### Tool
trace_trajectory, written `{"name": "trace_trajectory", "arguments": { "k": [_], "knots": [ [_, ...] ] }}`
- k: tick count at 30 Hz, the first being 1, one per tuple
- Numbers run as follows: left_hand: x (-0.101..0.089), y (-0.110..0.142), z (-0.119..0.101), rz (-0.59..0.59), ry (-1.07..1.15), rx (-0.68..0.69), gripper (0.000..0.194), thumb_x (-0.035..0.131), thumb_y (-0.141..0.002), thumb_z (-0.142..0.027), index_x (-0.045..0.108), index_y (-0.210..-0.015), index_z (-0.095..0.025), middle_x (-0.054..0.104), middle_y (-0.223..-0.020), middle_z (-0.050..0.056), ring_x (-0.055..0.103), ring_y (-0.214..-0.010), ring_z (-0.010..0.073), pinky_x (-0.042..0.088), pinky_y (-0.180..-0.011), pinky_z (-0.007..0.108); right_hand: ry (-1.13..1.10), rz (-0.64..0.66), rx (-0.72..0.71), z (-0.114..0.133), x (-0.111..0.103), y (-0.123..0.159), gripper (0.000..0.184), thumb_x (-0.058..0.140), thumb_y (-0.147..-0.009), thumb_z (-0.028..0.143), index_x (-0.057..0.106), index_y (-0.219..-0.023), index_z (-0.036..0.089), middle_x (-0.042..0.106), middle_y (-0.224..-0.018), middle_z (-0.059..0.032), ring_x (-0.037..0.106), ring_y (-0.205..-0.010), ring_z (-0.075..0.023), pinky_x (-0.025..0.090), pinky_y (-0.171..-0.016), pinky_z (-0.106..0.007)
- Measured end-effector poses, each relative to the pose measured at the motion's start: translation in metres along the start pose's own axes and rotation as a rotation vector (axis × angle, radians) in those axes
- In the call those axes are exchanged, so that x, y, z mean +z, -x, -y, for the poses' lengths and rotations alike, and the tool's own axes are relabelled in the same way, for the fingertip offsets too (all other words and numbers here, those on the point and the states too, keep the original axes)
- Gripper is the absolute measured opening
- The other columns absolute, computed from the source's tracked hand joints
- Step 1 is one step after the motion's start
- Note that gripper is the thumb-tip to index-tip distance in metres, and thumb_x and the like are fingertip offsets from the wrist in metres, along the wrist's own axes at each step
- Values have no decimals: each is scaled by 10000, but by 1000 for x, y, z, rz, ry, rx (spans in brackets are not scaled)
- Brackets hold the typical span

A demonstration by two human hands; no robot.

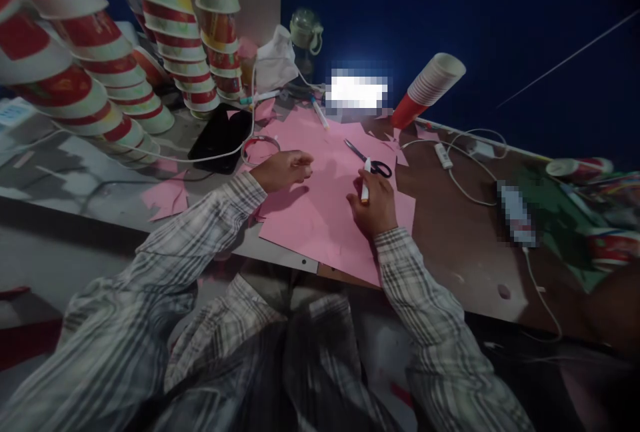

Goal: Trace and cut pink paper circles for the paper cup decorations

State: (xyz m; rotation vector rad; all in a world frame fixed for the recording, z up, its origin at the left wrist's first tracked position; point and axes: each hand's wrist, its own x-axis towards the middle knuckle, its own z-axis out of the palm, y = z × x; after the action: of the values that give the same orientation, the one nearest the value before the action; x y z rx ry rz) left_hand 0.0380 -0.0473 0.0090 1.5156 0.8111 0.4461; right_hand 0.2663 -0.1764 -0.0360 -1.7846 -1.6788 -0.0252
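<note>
Head view: we see our right hand over the pink paper, its grip pinching a white marker between thumb and fingers, just beside the scissors. Our left hand hangs over the paper's left side, its grip loosely spread, the fingers slightly curled. The paper lies on the table, between a black phone on the left and a white cable on the right.

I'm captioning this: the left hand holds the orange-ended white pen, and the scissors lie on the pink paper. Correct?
No: the head view shows the right hand holding the pen, not the left hand. The scissors do lie on the pink paper.
</note>
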Motion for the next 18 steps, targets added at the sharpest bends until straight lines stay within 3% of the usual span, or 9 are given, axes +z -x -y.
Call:
{"name": "trace_trajectory", "arguments": {
  "k": [3, 7, 11, 14, 18],
  "knots": [
    [-1, -3, 7, -24, 151, 22, 366, 699, -803, -274, 620, -1121, -109, 673, -1096, 148, 666, -1036, 249, 482, -994, 499, -75, -21, 23, 4, 2, 0, 523, 609, -759, 200, 553, -1277, 161, 689, -988, -111, 582, -1075, -309, 443, -1031, -556],
    [-4, -7, 13, -27, 226, 80, 309, 712, -779, -273, 635, -1035, -118, 680, -992, 105, 669, -944, 211, 492, -952, 445, -142, -71, 90, 12, 6, 2, 412, 578, -774, 201, 576, -1185, 183, 653, -1053, -117, 590, -1036, -281, 478, -970, -516],
    [-6, -7, 8, -239, 229, 233, 227, 707, -765, -254, 641, -943, -128, 656, -893, 47, 624, -858, 159, 511, -860, 350, -290, -200, 208, 13, 3, -2, 340, 542, -813, 251, 544, -1149, 201, 606, -1037, -80, 595, -897, -208, 511, -863, -410],
    [-2, -3, 1, -345, 348, 230, 205, 703, -777, -243, 614, -935, -147, 629, -880, 10, 605, -850, 125, 516, -831, 301, -360, -348, 318, 6, -4, -7, 344, 521, -790, 281, 505, -1127, 208, 557, -950, -36, 558, -787, -165, 498, -792, -348],
    [10, 6, -4, -188, 534, 79, 274, 726, -795, -256, 611, -1020, -150, 651, -913, 17, 632, -835, 104, 527, -789, 252, -472, -377, 443, 1, -12, -12, 425, 529, -746, 314, 473, -1151, 197, 535, -902, -15, 532, -779, -156, 480, -778, -324]
  ]
}}
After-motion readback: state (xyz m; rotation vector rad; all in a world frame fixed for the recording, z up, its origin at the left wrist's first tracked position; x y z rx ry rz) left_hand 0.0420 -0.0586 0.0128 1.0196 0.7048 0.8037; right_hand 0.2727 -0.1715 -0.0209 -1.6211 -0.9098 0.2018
